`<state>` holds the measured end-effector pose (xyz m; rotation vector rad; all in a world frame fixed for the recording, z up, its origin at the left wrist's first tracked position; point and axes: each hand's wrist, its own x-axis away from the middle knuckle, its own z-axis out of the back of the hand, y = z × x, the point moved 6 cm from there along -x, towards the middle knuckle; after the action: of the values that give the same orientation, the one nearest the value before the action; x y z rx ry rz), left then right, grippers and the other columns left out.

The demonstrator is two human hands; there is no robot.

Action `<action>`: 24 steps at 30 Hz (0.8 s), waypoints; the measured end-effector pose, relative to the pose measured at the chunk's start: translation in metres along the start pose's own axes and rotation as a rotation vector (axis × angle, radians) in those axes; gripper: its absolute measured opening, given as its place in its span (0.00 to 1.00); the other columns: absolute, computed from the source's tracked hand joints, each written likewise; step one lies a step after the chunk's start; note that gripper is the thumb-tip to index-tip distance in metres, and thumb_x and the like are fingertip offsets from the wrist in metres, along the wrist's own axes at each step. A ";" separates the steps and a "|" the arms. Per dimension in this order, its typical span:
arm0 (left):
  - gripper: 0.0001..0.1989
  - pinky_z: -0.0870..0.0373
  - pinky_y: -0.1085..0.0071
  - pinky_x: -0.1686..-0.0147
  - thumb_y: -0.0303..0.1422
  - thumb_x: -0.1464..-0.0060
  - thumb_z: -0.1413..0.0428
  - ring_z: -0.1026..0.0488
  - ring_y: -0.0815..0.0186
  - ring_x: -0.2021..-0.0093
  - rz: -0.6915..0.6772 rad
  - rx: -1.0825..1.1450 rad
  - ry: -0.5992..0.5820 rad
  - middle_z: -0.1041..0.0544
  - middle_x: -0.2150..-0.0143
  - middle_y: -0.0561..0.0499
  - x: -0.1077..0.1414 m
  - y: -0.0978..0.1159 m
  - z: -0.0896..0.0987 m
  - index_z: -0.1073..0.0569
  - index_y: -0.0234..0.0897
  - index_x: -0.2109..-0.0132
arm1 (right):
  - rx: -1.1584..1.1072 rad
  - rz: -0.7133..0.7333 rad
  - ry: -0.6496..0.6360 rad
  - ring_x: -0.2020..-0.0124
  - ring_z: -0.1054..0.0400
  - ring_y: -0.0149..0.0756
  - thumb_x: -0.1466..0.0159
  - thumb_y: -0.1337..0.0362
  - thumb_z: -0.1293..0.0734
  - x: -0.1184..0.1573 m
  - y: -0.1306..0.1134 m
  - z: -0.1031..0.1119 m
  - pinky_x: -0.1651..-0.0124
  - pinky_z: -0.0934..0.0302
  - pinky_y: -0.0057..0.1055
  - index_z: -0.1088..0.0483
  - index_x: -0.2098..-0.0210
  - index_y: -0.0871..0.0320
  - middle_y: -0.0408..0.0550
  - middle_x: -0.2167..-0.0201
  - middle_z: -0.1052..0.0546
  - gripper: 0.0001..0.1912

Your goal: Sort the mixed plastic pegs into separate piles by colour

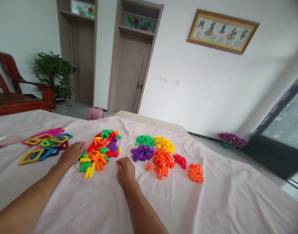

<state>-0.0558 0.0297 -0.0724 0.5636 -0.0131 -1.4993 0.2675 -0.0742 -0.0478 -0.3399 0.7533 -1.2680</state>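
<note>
Left of centre in the frame, a mixed pile of short tubes [99,157], glossy red, orange, green, yellow and purple, lies on the pale cloth [95,204] between the left hand [72,153], just beside it, and the loosely curled right hand [126,170]. Whether either hand grips a tube, I cannot tell.

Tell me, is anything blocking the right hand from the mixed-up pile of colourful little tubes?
No, nothing visible is in the way. Between the right hand and the mixed-colour tube pile there's only a strip of pale cloth.
</note>
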 end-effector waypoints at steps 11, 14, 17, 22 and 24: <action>0.25 0.33 0.63 0.48 0.43 0.35 0.64 0.25 0.55 0.48 -0.016 -0.038 -0.033 0.21 0.50 0.39 0.003 0.005 0.001 0.26 0.35 0.53 | 0.019 0.011 0.007 0.57 0.27 0.35 0.37 0.75 0.39 -0.001 -0.003 0.001 0.53 0.37 0.26 0.21 0.59 0.55 0.48 0.59 0.22 0.17; 0.26 0.33 0.63 0.48 0.43 0.35 0.63 0.25 0.54 0.48 -0.004 -0.029 -0.039 0.22 0.50 0.38 0.003 0.007 0.002 0.26 0.35 0.52 | 0.024 0.006 0.012 0.57 0.27 0.34 0.36 0.75 0.39 -0.001 -0.002 0.001 0.54 0.37 0.26 0.21 0.59 0.54 0.48 0.59 0.22 0.17; 0.26 0.33 0.62 0.48 0.44 0.35 0.63 0.26 0.54 0.47 0.007 -0.026 -0.033 0.22 0.49 0.38 0.004 0.008 0.004 0.25 0.34 0.52 | 0.029 0.010 0.012 0.57 0.27 0.34 0.37 0.75 0.39 -0.002 -0.003 0.000 0.53 0.38 0.26 0.21 0.59 0.54 0.48 0.59 0.22 0.17; 0.25 0.33 0.64 0.49 0.42 0.35 0.62 0.26 0.55 0.48 0.000 -0.034 -0.023 0.22 0.50 0.39 0.006 0.012 0.007 0.25 0.34 0.52 | 0.023 0.002 0.005 0.57 0.27 0.34 0.37 0.75 0.40 -0.001 -0.004 0.002 0.52 0.38 0.26 0.21 0.59 0.55 0.48 0.59 0.22 0.17; 0.24 0.33 0.64 0.49 0.41 0.35 0.62 0.26 0.56 0.48 -0.014 -0.037 -0.026 0.22 0.49 0.39 0.006 0.013 0.008 0.25 0.34 0.51 | 0.014 0.002 0.002 0.57 0.27 0.34 0.37 0.75 0.40 -0.001 -0.005 0.004 0.52 0.38 0.26 0.21 0.59 0.55 0.48 0.59 0.22 0.17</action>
<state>-0.0454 0.0210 -0.0629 0.5158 -0.0015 -1.5178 0.2659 -0.0758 -0.0417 -0.3265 0.7458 -1.2716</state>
